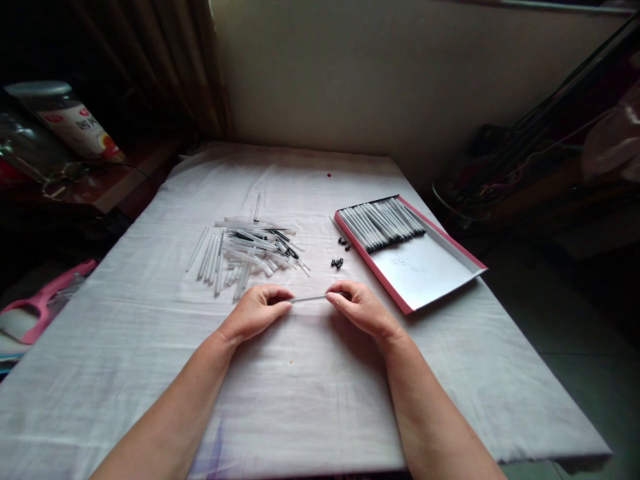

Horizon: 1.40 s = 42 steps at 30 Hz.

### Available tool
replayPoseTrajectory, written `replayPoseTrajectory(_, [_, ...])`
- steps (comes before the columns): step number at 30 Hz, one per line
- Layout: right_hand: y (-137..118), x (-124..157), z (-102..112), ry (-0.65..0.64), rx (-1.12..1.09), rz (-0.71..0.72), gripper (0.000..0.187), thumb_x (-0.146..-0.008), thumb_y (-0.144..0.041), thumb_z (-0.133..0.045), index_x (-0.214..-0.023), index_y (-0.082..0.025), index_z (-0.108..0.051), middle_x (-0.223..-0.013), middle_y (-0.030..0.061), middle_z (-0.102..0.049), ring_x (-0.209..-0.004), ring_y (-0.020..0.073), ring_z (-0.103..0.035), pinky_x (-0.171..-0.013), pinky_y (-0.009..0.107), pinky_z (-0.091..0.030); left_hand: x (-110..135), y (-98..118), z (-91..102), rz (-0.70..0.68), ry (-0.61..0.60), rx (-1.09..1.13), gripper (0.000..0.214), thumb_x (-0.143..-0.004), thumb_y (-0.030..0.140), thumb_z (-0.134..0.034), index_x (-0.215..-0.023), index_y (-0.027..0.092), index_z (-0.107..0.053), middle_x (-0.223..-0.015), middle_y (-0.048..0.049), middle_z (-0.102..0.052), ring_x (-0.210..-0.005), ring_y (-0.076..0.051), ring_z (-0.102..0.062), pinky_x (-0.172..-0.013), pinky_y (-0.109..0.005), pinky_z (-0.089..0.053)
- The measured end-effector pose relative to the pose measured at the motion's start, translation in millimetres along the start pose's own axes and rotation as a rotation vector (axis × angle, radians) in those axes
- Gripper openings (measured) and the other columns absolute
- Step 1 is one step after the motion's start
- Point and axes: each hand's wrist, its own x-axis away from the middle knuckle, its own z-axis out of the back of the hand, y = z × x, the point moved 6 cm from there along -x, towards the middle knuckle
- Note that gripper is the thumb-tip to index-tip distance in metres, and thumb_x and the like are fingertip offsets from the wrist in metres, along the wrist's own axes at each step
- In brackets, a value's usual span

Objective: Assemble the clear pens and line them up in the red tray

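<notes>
Between my two hands a thin pen [309, 299] lies level, just above the cloth. My left hand [260, 308] pinches its left end, and my right hand [357, 308] pinches the other end; both ends are hidden by fingers. Beyond my left hand is a loose pile of clear pen barrels [250, 250] mixed with dark refills [285, 247]. Several small black pen caps or plugs [337, 263] lie past my right hand. A shallow box with red edges [385, 277] holds a row of pens [383, 223] with black ends.
A white cloth [300, 413] covers the table. One tiny red piece [329, 175] sits near the far edge. At the left are a labelled jar [75, 127] on a wooden surface and a pink-handled item [45, 300]. A wall [325, 80] stands behind the table.
</notes>
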Motion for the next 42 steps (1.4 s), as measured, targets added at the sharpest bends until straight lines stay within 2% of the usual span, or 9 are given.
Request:
replayPoseTrajectory(7, [-2.7,1.8,-1.7,0.070,-0.016,0.000,0.016,-0.080,-0.029,-0.059,-0.078,-0.020,-0.072,-0.075,0.0033,-0.071,-0.073,0.0185,-0.065,-0.069,0.030,-0.051,-0.1,-5.3,2.2,0.034,0.024,0.201,0.037,-0.071,0.038,-0.068,-0.100,0.015,-0.068,-0.060,0.0007,-0.062,-0.052,-0.012,-0.056,-0.051,-0.023,-0.045])
replayPoseTrajectory(10, [-9.2,2.0,11.9,0.158,0.050,0.051,0.017,-0.079,-0.031,-0.062,-0.080,-0.020,-0.075,-0.082,0.0065,-0.072,-0.079,0.0205,-0.067,-0.075,0.032,-0.051,-0.2,-3.5,6.2,0.040,0.076,0.275,0.047,-0.070,0.044,-0.070,-0.107,0.016,-0.065,-0.075,-0.0035,-0.067,-0.063,-0.014,-0.063,-0.052,-0.023,-0.047])
replayPoseTrajectory(13, [-5.7,-4.6,49.7,0.341,0.076,0.044,0.023,-0.078,-0.039,-0.064,-0.080,-0.020,-0.076,-0.084,0.0081,-0.074,-0.082,0.0229,-0.068,-0.078,0.034,-0.052,-0.9,-1.4,8.9,0.046,0.114,0.321,0.052,-0.068,0.049,-0.070,-0.110,0.017,-0.063,-0.100,-0.0094,-0.068,-0.074,-0.017,-0.066,-0.054,-0.023,-0.049])
replayPoseTrajectory(18, [28.1,-27.4,147.3,0.761,0.169,-0.144,0.031,-0.073,-0.043,-0.065,-0.083,-0.017,-0.077,-0.089,0.0112,-0.076,-0.089,0.0283,-0.068,-0.083,0.038,-0.050,-2.2,-1.7,6.5,0.061,0.112,0.316,0.051,-0.068,0.051,-0.070,-0.103,0.015,-0.065,-0.091,-0.0089,-0.068,-0.069,-0.015,-0.064,-0.051,-0.023,-0.048])
replayPoseTrajectory(21, [48.9,-42.4,192.3,0.870,0.388,-0.379,0.031,-0.073,-0.040,-0.063,-0.087,-0.016,-0.078,-0.087,0.0136,-0.075,-0.087,0.0305,-0.068,-0.076,0.038,-0.050,-2.2,-1.0,5.3,0.047,0.123,0.304,0.048,-0.068,0.052,-0.069,-0.098,0.014,-0.068,-0.085,-0.0076,-0.068,-0.065,-0.015,-0.063,-0.050,-0.022,-0.047])
replayPoseTrajectory(23, [57.7,-52.6,208.6,0.869,0.511,-0.488,0.035,-0.076,-0.041,-0.060,-0.094,-0.016,-0.078,-0.091,0.0145,-0.075,-0.085,0.0291,-0.068,-0.072,0.035,-0.049,-2.3,-0.3,5.1,0.042,0.138,0.297,0.047,-0.068,0.052,-0.070,-0.095,0.014,-0.069,-0.083,-0.0070,-0.068,-0.063,-0.014,-0.062,-0.048,-0.022,-0.047])
replayPoseTrajectory(26, [66.5,-67.0,214.8,0.841,0.607,-0.555,0.037,-0.080,-0.042,-0.057,-0.101,-0.020,-0.077,-0.097,0.0146,-0.074,-0.086,0.0279,-0.067,-0.071,0.034,-0.048,-3.1,-1.0,4.9,0.048,0.157,0.304,0.046,-0.067,0.052,-0.070,-0.094,0.014,-0.069,-0.080,-0.0064,-0.068,-0.061,-0.013,-0.061,-0.047,-0.021,-0.046])
replayPoseTrajectory(32, [81.7,-87.1,203.4,0.788,0.680,-0.606,0.035,-0.082,-0.042,-0.055,-0.104,-0.026,-0.076,-0.106,0.0119,-0.072,-0.101,0.0304,-0.062,-0.085,0.041,-0.044,-4.8,-6.3,5.3,0.069,0.180,0.352,0.045,-0.066,0.051,-0.071,-0.093,0.014,-0.070,-0.078,-0.0059,-0.067,-0.060,-0.013,-0.061,-0.045,-0.020,-0.045])
replayPoseTrajectory(42, [89.4,-90.1,201.5,0.682,0.792,-0.649,0.033,-0.080,-0.033,-0.053,-0.103,-0.026,-0.076,-0.107,0.0130,-0.071,-0.104,0.0321,-0.060,-0.087,0.043,-0.042,-5.4,-5.5,5.0,0.077,0.174,0.382,0.043,-0.065,0.048,-0.072,-0.091,0.014,-0.070,-0.076,-0.0046,-0.066,-0.058,-0.012,-0.059,-0.044,-0.019,-0.044])
